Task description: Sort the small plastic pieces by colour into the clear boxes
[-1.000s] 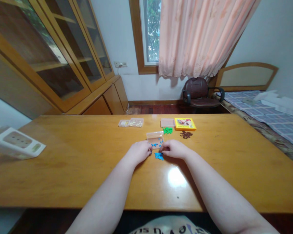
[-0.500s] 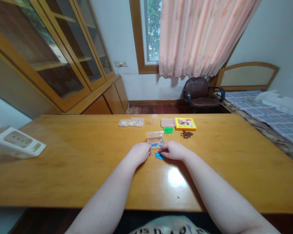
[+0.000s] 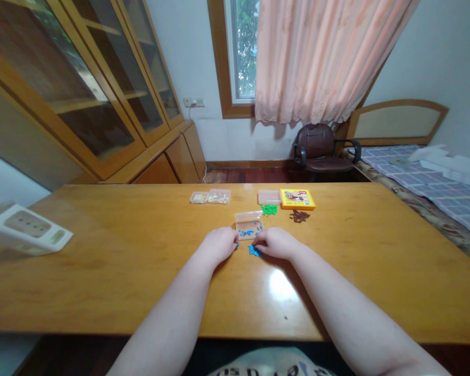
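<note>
A clear plastic box [image 3: 243, 216] with its lid raised stands on the table, with several small blue pieces [image 3: 249, 233] inside. In front of it lies a small pile of blue pieces [image 3: 254, 250]. My left hand [image 3: 222, 243] is closed beside the box's near left corner, with a bit of blue showing at its fingertips. My right hand [image 3: 274, 243] has its fingers bent together at the pile's upper right edge; what they hold, if anything, is too small to make out.
Behind the box are green pieces [image 3: 269, 210], brown pieces [image 3: 299, 216], a yellow box [image 3: 297, 199], a clear tray [image 3: 269, 197] and a clear case with pale pieces [image 3: 219, 196]. A white device [image 3: 29, 228] stands at the left on the wooden table [image 3: 121, 261].
My left hand has shifted slightly left, and a bit of blue now shows at its fingertips. My right hand has barely moved at the blue pile.
</note>
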`<action>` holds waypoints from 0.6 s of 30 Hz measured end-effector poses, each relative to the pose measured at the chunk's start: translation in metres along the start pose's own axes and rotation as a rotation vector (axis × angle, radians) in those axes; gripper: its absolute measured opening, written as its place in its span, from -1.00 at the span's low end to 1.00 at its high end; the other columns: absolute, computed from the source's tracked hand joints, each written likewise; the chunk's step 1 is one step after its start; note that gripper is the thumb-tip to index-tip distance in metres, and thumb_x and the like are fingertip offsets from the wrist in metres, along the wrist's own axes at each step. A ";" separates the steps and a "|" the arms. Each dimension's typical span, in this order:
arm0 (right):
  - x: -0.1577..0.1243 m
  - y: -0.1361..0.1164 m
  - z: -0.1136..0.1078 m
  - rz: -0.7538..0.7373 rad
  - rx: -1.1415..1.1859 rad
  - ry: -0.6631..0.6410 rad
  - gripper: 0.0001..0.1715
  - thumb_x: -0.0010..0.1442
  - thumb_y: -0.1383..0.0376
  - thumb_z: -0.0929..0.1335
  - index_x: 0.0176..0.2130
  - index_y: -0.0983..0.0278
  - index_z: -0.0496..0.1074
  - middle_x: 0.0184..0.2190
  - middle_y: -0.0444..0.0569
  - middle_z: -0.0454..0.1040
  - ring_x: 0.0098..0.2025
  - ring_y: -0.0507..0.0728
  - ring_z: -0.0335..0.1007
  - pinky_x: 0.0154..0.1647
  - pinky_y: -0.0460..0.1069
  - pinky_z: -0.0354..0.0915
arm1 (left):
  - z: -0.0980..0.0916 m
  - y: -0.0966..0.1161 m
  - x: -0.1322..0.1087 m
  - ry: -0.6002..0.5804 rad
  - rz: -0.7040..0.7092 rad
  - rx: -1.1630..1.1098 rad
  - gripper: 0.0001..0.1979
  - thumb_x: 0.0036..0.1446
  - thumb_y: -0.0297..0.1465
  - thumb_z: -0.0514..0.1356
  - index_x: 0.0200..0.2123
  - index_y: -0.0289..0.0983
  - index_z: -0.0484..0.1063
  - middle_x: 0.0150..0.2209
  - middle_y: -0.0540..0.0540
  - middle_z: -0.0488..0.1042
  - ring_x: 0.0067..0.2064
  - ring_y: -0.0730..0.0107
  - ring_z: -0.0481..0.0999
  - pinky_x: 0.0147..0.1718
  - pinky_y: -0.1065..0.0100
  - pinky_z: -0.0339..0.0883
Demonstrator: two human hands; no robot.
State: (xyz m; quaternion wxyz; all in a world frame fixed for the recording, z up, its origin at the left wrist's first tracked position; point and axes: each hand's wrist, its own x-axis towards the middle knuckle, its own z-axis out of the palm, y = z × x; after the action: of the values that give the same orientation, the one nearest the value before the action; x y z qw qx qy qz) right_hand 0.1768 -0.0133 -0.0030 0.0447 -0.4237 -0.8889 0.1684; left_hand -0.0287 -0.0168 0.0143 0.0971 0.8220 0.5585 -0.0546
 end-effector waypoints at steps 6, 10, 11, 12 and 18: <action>0.000 0.000 -0.001 0.001 -0.056 0.002 -0.75 0.13 0.25 0.29 -0.30 0.17 0.56 -0.34 -0.06 0.58 -0.33 0.09 0.43 -0.36 -0.09 0.16 | 0.004 0.008 0.002 -0.003 0.004 -0.014 -0.87 0.05 -0.36 0.14 -0.35 -0.19 0.50 -0.31 -0.12 0.55 -0.24 0.21 0.53 -0.27 0.32 0.34; -0.001 0.002 -0.001 0.010 -0.055 0.011 -0.74 0.13 0.24 0.27 -0.30 0.17 0.56 -0.35 -0.06 0.58 -0.32 0.09 0.43 -0.34 -0.09 0.16 | 0.002 0.013 0.002 0.003 0.001 0.001 -0.85 0.06 -0.36 0.12 -0.36 -0.22 0.49 -0.31 -0.14 0.55 -0.25 0.19 0.54 -0.27 0.30 0.36; -0.001 0.002 -0.001 0.009 -0.056 0.012 -0.73 0.14 0.24 0.27 -0.29 0.17 0.56 -0.34 -0.05 0.58 -0.32 0.09 0.43 -0.33 -0.09 0.16 | 0.001 0.014 0.002 -0.004 -0.003 0.007 -0.84 0.07 -0.36 0.11 -0.36 -0.23 0.49 -0.31 -0.15 0.55 -0.25 0.19 0.54 -0.27 0.30 0.36; -0.001 0.002 -0.001 0.004 -0.057 0.013 -0.73 0.13 0.24 0.27 -0.28 0.17 0.56 -0.34 -0.05 0.58 -0.32 0.09 0.43 -0.33 -0.09 0.16 | 0.000 0.014 0.002 -0.015 -0.009 0.012 -0.83 0.08 -0.37 0.10 -0.36 -0.24 0.49 -0.31 -0.16 0.55 -0.25 0.19 0.54 -0.26 0.30 0.36; -0.001 -0.001 -0.001 -0.021 -0.089 0.004 -0.73 0.13 0.22 0.28 -0.27 0.17 0.56 -0.34 -0.05 0.57 -0.33 0.10 0.43 -0.35 -0.09 0.16 | -0.005 0.018 0.000 -0.065 -0.030 0.016 -0.80 0.12 -0.37 0.07 -0.32 -0.28 0.48 -0.26 -0.22 0.54 -0.22 0.19 0.54 -0.23 0.31 0.36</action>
State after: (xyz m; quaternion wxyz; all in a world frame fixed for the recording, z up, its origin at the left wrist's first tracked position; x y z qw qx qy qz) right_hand 0.1773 -0.0142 -0.0016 0.0293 -0.4161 -0.8999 0.1274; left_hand -0.0116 -0.0220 0.0210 0.1076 0.8123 0.5666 -0.0872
